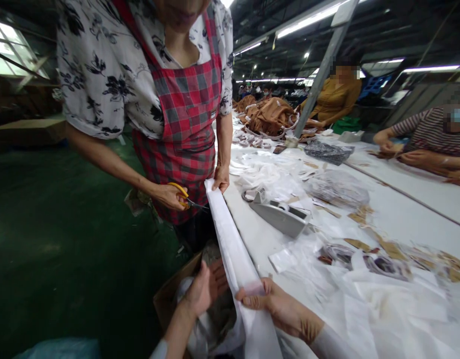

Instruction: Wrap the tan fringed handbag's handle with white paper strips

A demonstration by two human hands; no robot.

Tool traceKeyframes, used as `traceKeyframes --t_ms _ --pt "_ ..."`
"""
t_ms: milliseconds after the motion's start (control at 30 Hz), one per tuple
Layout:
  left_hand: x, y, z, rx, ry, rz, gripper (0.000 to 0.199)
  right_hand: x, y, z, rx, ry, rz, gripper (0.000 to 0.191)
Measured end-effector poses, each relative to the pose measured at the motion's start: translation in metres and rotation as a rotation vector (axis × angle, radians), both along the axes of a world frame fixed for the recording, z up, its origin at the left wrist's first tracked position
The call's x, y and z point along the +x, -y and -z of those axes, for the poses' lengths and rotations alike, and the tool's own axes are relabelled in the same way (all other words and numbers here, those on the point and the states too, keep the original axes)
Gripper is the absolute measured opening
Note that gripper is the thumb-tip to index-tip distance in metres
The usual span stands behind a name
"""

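A long folded strip of thin white material [235, 244] stretches from a co-worker's hand down toward me along the table edge. My right hand [267, 301] pinches its near part, thumb on top. Just left of the strip, my left hand [207, 289] has its fingers stretched out and holds nothing; it is above a cardboard box [163, 304]. The co-worker's one hand [221, 179] grips the strip's far end. In their other hand are scissors with yellow handles [178, 189], the blades pointing at the strip's side.
On the white table [244, 209] stand a grey tape dispenser [280, 212] and heaps of white sheets [379, 314]. Brown garments [270, 117] are piled farther back. Two more people sit across the table. Green floor [65, 239] lies to the left.
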State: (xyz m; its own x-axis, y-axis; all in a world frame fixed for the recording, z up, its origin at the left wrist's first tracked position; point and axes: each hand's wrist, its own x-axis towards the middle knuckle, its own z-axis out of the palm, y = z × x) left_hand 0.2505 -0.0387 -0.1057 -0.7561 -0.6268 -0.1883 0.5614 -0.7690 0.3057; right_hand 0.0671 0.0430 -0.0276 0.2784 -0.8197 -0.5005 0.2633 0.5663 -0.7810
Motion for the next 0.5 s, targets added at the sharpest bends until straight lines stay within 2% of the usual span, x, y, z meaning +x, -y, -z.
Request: traceKeyframes --t_ms 100,200,267,400,500 --pt "-0.029 0.034 -0.034 -0.087 -0.015 -0.041 0.063 0.002 0.001 0.001 -0.027 -0.024 0.006 0.049" --pt "-0.053 0.042 -0.057 -0.081 -0.032 0.030 0.052 0.003 -0.001 -0.002 -0.097 -0.037 0.007 0.047" --pt "-0.062 0.036 -0.058 -0.038 -0.059 0.053 0.048 0.003 -0.003 -0.005 -0.148 -0.046 -0.001 0.048" --pt "-0.064 0.022 -0.045 0.022 -0.055 0.032 0.047 0.004 -0.009 -0.004 -0.219 -0.144 0.007 0.059" --pt "-0.064 0.015 -0.039 0.011 -0.021 0.035 0.046 0.004 -0.013 0.003 -0.208 -0.211 0.016 0.068"
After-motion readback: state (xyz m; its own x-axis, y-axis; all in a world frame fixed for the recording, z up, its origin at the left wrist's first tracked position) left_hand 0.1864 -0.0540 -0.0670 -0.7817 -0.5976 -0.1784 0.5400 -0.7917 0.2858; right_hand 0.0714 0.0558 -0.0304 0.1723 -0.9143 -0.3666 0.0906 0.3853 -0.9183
